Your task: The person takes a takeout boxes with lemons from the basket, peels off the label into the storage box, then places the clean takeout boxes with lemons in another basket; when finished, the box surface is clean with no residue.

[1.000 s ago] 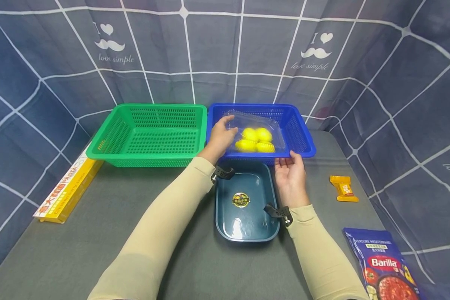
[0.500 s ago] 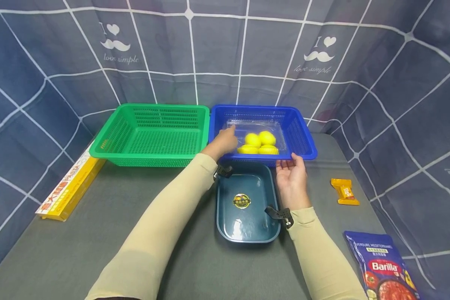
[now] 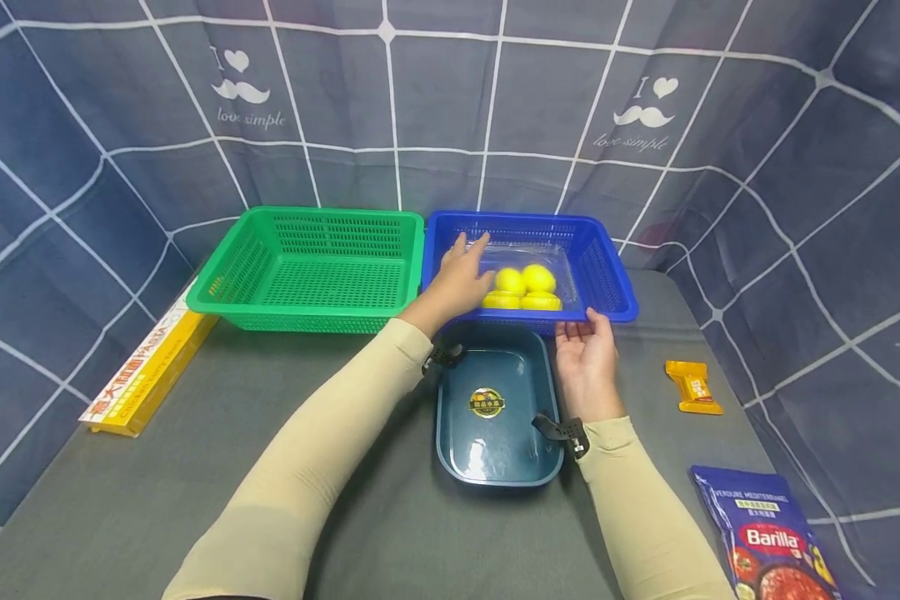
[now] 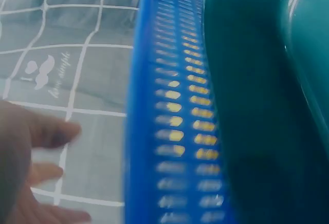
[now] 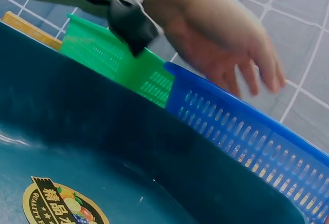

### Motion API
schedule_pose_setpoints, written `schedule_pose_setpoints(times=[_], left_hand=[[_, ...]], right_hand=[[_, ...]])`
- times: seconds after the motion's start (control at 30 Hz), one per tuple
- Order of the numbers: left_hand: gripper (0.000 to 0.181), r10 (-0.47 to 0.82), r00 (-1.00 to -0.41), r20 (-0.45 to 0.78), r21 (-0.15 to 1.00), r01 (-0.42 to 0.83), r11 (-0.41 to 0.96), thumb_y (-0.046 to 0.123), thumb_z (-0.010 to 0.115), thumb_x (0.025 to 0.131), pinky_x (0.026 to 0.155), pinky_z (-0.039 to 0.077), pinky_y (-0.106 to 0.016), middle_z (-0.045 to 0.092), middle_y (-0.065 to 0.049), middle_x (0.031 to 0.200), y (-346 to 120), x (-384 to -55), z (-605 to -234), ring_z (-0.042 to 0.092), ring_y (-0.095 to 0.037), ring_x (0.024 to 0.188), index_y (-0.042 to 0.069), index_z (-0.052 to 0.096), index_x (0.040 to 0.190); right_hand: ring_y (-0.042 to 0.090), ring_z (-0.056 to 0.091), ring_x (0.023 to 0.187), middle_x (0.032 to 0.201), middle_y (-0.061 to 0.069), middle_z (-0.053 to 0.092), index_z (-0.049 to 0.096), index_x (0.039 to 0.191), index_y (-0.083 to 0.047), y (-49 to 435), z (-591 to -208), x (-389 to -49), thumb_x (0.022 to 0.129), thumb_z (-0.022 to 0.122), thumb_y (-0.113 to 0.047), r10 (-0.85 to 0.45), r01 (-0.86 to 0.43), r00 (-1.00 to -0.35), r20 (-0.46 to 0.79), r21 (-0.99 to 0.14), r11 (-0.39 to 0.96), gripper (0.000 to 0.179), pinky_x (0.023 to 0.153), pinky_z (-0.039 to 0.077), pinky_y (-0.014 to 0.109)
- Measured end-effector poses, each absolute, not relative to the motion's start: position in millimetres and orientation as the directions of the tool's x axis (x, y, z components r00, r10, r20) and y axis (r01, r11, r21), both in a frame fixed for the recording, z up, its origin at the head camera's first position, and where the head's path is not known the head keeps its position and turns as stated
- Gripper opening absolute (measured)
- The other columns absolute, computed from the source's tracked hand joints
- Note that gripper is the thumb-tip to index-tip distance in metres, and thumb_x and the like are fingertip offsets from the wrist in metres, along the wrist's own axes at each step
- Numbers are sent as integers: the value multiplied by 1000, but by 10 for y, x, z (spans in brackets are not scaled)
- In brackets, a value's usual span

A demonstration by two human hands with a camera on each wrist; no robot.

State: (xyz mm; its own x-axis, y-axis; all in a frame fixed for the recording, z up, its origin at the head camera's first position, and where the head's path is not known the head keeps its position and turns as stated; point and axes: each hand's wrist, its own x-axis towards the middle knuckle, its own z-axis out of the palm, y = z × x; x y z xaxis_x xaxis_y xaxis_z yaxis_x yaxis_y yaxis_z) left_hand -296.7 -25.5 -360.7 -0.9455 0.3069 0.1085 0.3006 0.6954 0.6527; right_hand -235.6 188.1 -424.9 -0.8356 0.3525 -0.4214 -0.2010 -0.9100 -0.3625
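Note:
In the head view, my left hand (image 3: 461,279) is over the left part of the blue basket (image 3: 618,287), fingers spread and holding nothing. Beside it, inside the basket, lies a clear plastic container (image 3: 566,275) with several yellow lemon-like fruits (image 3: 538,278). My right hand (image 3: 588,367), palm up, grips the basket's front rim, thumb on top and fingers below. The right wrist view catches the left hand (image 5: 221,44) above the basket wall (image 5: 241,126). Between my forearms stands a dark teal tray (image 3: 495,450) with a round gold-and-black sticker.
A green basket (image 3: 307,323) adjoins the blue one on the left. Against its left side lies a yellow pasta box (image 3: 150,367). To the right are a small orange packet (image 3: 693,387) and a blue Barilla pouch (image 3: 768,533). A checked curtain (image 3: 450,92) surrounds the grey table.
My left hand has let go of the clear container, which has settled lower in the blue basket, and its fingers have spread. The right hand stays at the rim. The head view has shifted slightly.

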Motion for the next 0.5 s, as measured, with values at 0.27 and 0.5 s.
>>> schedule_pose_setpoints(times=[0.27, 0.5], left_hand=[[78, 475, -814, 334, 541, 578, 611, 47, 63, 105, 122, 10, -64, 6, -13, 175, -808, -2685, -3435, 1, -33, 159, 18, 28, 169], [84, 439, -805, 398, 437, 587, 681, 44, 70, 102, 124, -2, -54, 6, -14, 175, -1732, -2544, -3361, 0, -34, 158, 15, 27, 169]], right_hand=[[21, 50, 85, 96, 9, 48, 51, 108, -1, 1869, -4249, -2367, 105, 61, -5, 377, -192, -835, -402, -429, -883, 11, 86, 52, 32], [21, 48, 72, 99, 11, 46, 42, 116, -4, 1824, -4244, -2355, 98, 66, 1, 564, -259, -758, -327, -643, -721, 31, 62, 53, 30]])
